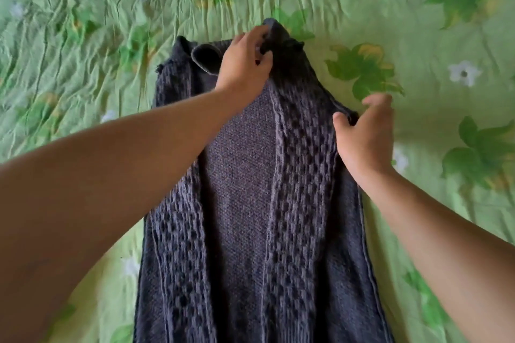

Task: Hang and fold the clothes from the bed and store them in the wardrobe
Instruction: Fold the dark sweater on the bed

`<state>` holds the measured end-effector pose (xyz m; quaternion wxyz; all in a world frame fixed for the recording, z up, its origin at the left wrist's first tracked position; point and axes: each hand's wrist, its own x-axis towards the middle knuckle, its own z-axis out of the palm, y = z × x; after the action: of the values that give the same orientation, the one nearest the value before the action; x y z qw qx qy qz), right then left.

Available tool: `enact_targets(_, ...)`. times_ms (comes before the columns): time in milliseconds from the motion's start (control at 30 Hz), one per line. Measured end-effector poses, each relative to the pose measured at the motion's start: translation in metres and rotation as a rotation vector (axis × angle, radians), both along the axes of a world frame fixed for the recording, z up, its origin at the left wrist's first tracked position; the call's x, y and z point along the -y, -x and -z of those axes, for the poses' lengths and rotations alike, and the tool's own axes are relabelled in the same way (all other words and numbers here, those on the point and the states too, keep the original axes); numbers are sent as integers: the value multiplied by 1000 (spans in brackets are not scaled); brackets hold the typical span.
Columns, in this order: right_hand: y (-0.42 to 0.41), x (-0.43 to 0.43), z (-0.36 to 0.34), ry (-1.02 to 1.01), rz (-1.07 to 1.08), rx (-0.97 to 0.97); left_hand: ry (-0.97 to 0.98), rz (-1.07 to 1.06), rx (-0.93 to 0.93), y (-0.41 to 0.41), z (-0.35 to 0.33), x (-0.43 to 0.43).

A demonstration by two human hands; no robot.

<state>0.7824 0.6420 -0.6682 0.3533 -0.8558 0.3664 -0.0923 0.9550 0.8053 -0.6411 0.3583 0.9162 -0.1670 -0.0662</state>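
While the cardigan point(245, 203) lies flat on the bed point(418, 36), left hand point(245, 64) grips its collar, right hand point(365, 133), half-open, pinches the shoulder edge, likely squaring it for folding.

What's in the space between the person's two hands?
In the head view, only the dark knitted cardigan lies there, its openwork panel spanning from left hand to right hand.

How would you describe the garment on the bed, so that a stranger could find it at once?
A wrinkled green bedsheet with a flower print fills the view. On its middle lies a long knitted cardigan, gripped at the collar by the left hand and pinched at its edge by the right hand. It alone is dark: greyish purple, with openwork bands.
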Motion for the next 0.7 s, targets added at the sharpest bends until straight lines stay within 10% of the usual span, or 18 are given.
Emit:
enact_targets(133, -14, -15, -6, 475, -606, 97, -181, -41, 293, 24, 1, -83)
enact_targets(267, -62, -33, 4, 564, -957, -193, -524, 14, 117, 29, 22, -151)
enact_targets(533, -95, -15, 35, 489, -899, -589, -848, 244, -10, 14, 50, -161)
enact_targets(700, -54, -53, 7, 572, -803, -391, -751, 123, 40, 53, 26, -156)
